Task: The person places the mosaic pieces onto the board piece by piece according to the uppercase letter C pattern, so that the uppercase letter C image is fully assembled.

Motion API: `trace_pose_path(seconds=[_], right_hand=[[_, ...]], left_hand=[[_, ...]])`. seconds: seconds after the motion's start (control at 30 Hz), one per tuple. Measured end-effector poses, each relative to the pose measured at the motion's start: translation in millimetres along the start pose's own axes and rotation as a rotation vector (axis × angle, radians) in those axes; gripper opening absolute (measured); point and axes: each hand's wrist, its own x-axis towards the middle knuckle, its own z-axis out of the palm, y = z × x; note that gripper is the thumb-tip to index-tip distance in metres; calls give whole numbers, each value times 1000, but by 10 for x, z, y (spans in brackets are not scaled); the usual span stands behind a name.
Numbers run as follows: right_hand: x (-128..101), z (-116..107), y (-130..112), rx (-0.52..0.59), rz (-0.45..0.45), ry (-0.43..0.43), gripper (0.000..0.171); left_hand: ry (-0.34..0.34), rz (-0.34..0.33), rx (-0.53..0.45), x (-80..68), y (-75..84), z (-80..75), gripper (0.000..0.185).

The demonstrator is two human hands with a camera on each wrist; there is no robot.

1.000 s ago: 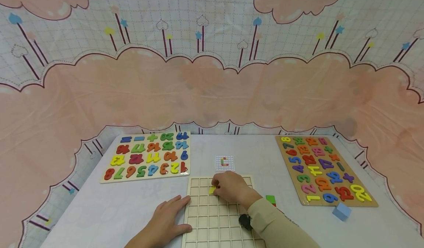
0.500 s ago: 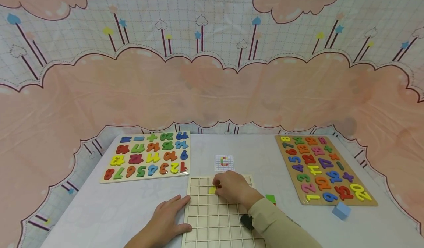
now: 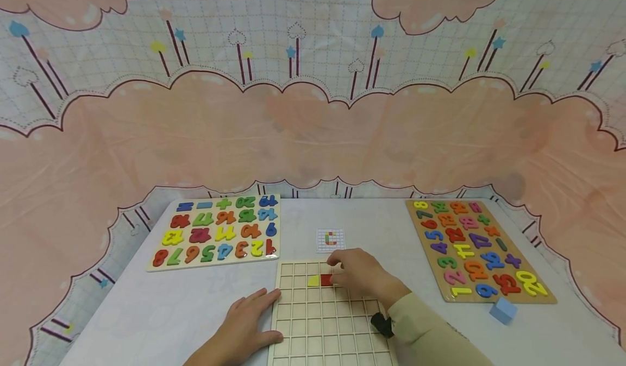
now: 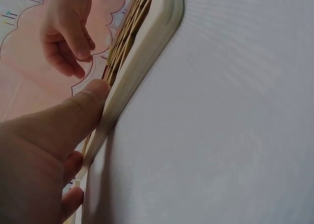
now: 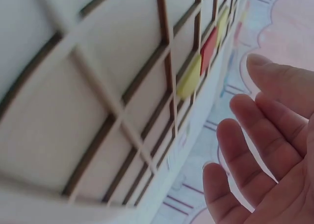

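A wooden grid board (image 3: 313,325) lies before me. One of its upper rows holds a yellow square tile (image 3: 313,281) with a red square tile (image 3: 326,280) right beside it. The right wrist view shows another yellow tile (image 5: 189,79) on the red one's other side, hidden by my hand in the head view. My right hand (image 3: 361,272) hovers over the board's upper right, fingers loosely bent and holding nothing. Along the board's left edge, my left hand (image 3: 246,322) rests with fingers spread, its thumb (image 4: 95,94) touching the rim.
Behind the board lies a small card (image 3: 331,240) printed with a coloured C-shaped pattern. A number puzzle board (image 3: 151,267) stands at the back left, another (image 3: 447,295) at the right. A blue block (image 3: 503,310) sits by the right puzzle's near edge. A patterned cloth (image 3: 313,138) hangs behind.
My right hand has let go of the red tile and drawn back to the right, uncovering it beside the yellow one. The green and red blocks at right are now hidden. The left hand stays put.
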Motion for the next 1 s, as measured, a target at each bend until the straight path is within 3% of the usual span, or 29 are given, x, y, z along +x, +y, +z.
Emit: trace_pose_path(seconds=[0.43,0.73,1.0], right_hand=[[-338,-241,215,70,160,81,37],[-565,-341,524,64,256,49,37],[-699,-391,745,12,276,52,34]], left_hand=[[-1,3,0,10,-7,1,83],[-7,1,0,18,-24,5,83],[-7,15,3,15,-25,3,83]])
